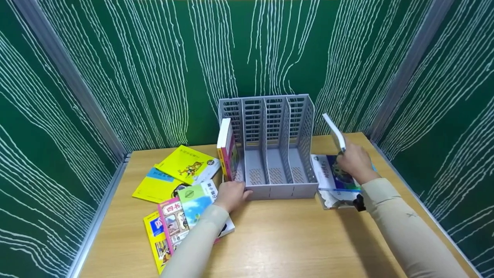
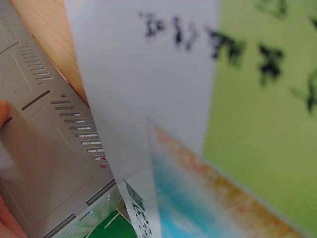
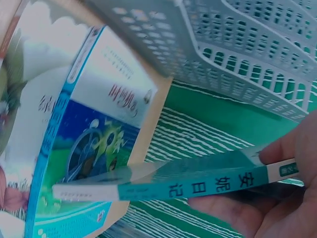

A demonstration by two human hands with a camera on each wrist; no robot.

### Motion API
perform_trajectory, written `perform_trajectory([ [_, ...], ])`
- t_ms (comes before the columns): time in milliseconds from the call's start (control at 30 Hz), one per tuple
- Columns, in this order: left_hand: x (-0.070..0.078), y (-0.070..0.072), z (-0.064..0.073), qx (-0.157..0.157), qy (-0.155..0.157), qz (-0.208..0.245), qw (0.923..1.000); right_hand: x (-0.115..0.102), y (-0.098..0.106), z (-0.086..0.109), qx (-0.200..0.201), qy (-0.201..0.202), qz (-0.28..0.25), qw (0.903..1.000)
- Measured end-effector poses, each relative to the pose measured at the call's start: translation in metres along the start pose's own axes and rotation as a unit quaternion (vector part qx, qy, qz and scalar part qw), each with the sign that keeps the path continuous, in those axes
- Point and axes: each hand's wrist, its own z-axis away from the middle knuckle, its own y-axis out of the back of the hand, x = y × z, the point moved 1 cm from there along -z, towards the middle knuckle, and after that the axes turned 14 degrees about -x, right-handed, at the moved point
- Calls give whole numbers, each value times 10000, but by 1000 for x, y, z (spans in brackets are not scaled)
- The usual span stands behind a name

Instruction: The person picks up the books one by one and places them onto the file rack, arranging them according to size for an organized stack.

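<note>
My right hand [image 1: 356, 163] pinches a thin book [image 3: 208, 182] with a teal spine between thumb and fingers, holding it raised and tilted beside the rack. Below it lie a book with a blue spine and a dark blue cover picture [image 3: 94, 134] and a pale book [image 1: 339, 199] partly under that one. With my left hand [image 1: 231, 196] I hold the front left corner of a grey four-slot file rack [image 1: 281, 191]. Two or so books [image 1: 225, 148] stand upright in its leftmost slot. A green-and-blue book [image 1: 197, 200] lies just left of this hand, looming large in the left wrist view.
Left of the rack, yellow books [image 1: 189, 164] overlap on the wooden table [image 1: 285, 239], and a pink-edged comic-style book [image 1: 173, 220] lies nearer the front. Green walls with white wavy lines [image 1: 154, 69] and grey metal posts [image 1: 409, 65] enclose the table.
</note>
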Motion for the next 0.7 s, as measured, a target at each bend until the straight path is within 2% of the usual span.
perform_trajectory([
  [167, 1, -1, 0, -15, -18, 24, 10000, -5, -3, 7, 515, 261, -836, 9948],
  [333, 1, -1, 0, 30, -48, -25, 10000, -10, -4, 16, 892, 483, -1606, 9818],
  [400, 1, -1, 0, 113, -93, -61, 9999, -12, -2, 20, 1022, 571, -1837, 9760],
  [600, 0, -4, 1, 663, -265, -465, 9964, -23, 5, 31, 1433, 849, -2238, 9603],
  [700, 0, -4, 1, 594, -215, -418, 9971, -29, 7, 37, 1393, 875, -2427, 9560],
])
